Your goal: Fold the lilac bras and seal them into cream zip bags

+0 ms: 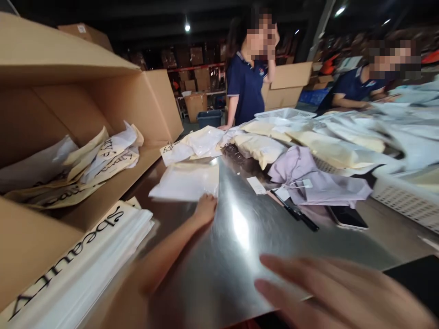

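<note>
My left hand (205, 210) reaches forward over the metal table, its fingers closed at the near right corner of a flat white and cream plastic packaging bag (187, 181). Blurred by motion, my right hand (329, 283) hovers low at the right, fingers apart and nothing in them. A stack of plastic bags (89, 260) printed "beauty" lies by my left forearm. Right of the flat bag are a small white tag (256, 185), dark pens (298, 214), a crumpled lilac garment (308, 178) with tags and a phone (348, 217).
At the left, an open cardboard box (161, 105) holds several printed bags. Filled bags (329, 146) heap over the table's far side, around white baskets (404, 201). Two people in navy shirts (245, 87) are beyond the table. A dark flat object (418, 278) lies at lower right.
</note>
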The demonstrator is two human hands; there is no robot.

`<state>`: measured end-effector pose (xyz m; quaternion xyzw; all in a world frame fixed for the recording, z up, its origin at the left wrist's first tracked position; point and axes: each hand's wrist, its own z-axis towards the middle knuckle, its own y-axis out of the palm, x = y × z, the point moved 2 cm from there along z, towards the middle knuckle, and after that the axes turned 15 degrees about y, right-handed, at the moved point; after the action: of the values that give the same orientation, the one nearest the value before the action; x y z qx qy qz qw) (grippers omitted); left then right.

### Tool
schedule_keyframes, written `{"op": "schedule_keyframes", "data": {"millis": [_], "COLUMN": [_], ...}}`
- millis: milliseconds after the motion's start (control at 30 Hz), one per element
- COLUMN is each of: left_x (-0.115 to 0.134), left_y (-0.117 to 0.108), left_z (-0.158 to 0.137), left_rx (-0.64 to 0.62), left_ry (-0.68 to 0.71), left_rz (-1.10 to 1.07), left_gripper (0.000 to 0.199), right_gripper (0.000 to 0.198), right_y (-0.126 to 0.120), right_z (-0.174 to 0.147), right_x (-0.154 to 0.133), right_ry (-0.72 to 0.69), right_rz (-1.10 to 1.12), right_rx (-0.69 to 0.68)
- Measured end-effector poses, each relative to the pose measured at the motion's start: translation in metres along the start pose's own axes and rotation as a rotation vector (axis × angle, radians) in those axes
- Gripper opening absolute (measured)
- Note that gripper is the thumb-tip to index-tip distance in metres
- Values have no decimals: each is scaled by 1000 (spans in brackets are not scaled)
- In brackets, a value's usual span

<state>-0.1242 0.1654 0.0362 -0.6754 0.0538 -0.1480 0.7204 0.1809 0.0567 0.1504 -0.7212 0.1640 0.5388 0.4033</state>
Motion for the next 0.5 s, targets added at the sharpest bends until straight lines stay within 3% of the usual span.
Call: {"op": "schedule_keyframes", "data": {"millis": [67, 167, 200, 233, 300, 400, 500], "left_x": [52, 101, 111, 117, 125, 135, 148], "left_y": [20, 56, 62, 66, 65, 46, 21], "left_z": [-33, -79, -90, -97, -103, -96, -90], "left_rx": [28, 122, 321, 443, 623, 663, 664], "left_ry": [162, 377, 492, 550, 624, 659, 688], "left_rz": [22, 97, 170, 205, 221, 179, 170], "left_gripper": [26, 30, 31, 30, 26, 26, 26], "right_gripper": [42, 50, 44, 36, 23, 25, 32], "right_y": [8, 38, 49, 59, 75, 79, 70], "right_z": [29, 66, 72, 74, 69, 52, 36], "right_x": [13, 66, 87, 106, 134, 144, 127], "right_ry": [17, 15, -8, -38, -156, -354, -443], "right_rz": [-381, -658, -684, -688, -680, -690, -691], "right_rx": [114, 158, 173, 219, 341, 559, 683]}}
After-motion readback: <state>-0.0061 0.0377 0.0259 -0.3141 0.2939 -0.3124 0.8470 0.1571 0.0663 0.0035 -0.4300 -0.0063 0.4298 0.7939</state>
